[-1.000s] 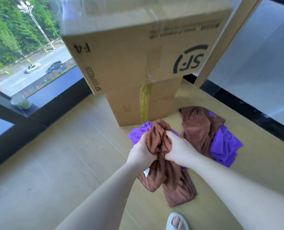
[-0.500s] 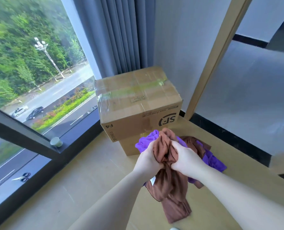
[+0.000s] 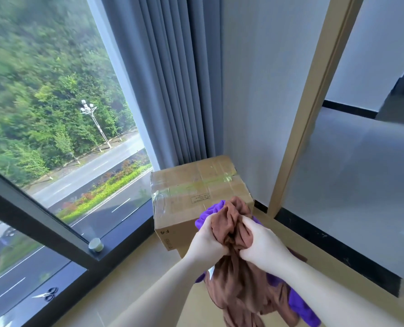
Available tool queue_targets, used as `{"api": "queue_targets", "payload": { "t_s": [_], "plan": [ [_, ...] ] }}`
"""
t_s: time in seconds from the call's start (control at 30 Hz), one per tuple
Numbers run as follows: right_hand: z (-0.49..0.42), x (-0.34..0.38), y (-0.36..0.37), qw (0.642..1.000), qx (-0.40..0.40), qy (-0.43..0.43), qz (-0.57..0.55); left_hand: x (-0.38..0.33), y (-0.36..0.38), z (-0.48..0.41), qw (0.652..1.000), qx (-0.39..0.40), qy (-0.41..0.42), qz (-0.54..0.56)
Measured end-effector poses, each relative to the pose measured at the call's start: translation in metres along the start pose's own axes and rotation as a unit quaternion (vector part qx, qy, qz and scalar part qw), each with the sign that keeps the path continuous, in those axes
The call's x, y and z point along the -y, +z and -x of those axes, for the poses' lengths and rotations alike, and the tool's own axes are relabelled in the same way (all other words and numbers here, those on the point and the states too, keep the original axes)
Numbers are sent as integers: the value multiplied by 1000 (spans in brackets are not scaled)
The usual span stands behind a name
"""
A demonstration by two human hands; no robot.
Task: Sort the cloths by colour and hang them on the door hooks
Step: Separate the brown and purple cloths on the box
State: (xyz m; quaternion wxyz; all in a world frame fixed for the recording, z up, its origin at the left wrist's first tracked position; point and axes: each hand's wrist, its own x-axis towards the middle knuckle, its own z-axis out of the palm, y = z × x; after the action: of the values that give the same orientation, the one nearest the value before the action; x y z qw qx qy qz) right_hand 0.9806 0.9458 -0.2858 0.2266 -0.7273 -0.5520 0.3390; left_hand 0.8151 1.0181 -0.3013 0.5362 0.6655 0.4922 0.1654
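Sorting is in hand: left hand (image 3: 208, 241) and right hand (image 3: 261, 246) both clench a bunched brown towelling cloth (image 3: 236, 286), with a purple fleecy cloth (image 3: 210, 212) tangled behind it, held up before a taped cardboard box (image 3: 184, 197). Next, the colours need pulling apart; no hooks show.

The brown cloth (image 3: 236, 279) and purple cloth (image 3: 209, 215) are showing a soft, matt, napped textile. The box (image 3: 179, 208) is presenting matt brown cardboard under glossy clear tape (image 3: 186, 190). The curtain (image 3: 172, 90) is displaying smooth matt fabric. The floor (image 3: 116, 291) is looking smooth, faintly sheened.
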Motion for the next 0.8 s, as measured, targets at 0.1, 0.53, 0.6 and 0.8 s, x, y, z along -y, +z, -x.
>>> {"api": "queue_targets", "payload": {
  "t_s": [0.1,0.53,0.6,0.8],
  "plan": [
    [-6,9,-16,1000,-6,-7,-5,-21,-7,-4,1000,-1,18,11],
    [-70,37,-64,998,-43,-12,-36,-85,-45,-65,996,29,18,82],
    [-87,39,-68,997,-51,-1,-53,-89,-52,-88,995,43,8,87],
    [-152,40,-75,992,-76,48,-90,-93,-68,-165,990,86,5,115]
  ]
}}
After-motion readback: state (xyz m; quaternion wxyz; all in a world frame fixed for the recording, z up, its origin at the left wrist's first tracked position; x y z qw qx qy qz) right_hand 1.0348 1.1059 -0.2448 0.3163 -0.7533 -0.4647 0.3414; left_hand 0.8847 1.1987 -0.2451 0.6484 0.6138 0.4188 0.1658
